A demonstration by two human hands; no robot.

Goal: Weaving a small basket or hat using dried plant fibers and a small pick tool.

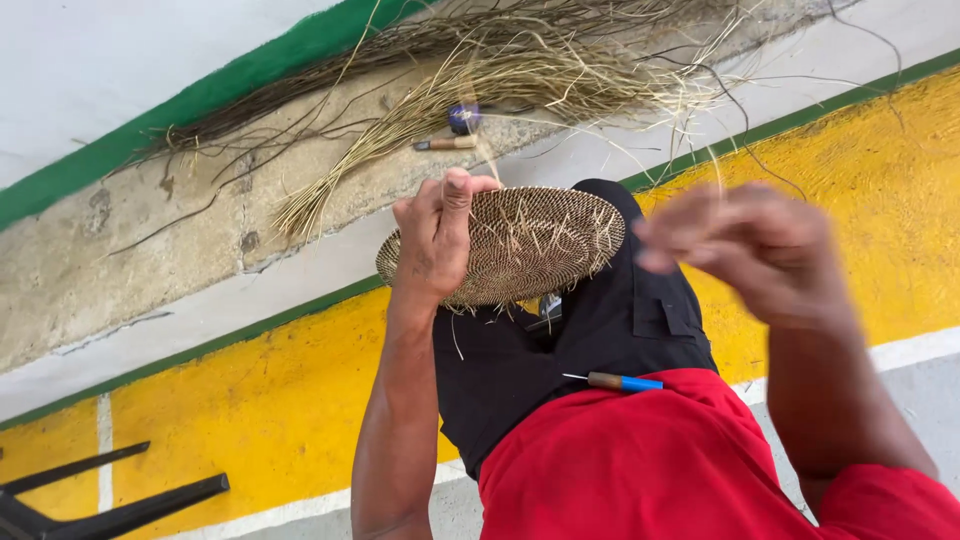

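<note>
My left hand [437, 235] grips the near left rim of a round woven basket disc [530, 240], brown with loose straw ends sticking out. The disc rests over my black-trousered knee. My right hand [745, 250] is blurred, raised to the right of the disc with fingers pinched together; a thin fibre strand seems to run from it, but I cannot tell for certain. An awl with a wooden and blue handle [615, 381] lies on my lap against my red shirt.
Bundles of dry straw and dark fibres [480, 70] lie on the concrete ledge beyond. A small tool with a wooden handle [445, 144] and a blue spool [464, 118] sit among them. Yellow painted floor surrounds me. Black chair legs [90, 500] stand at bottom left.
</note>
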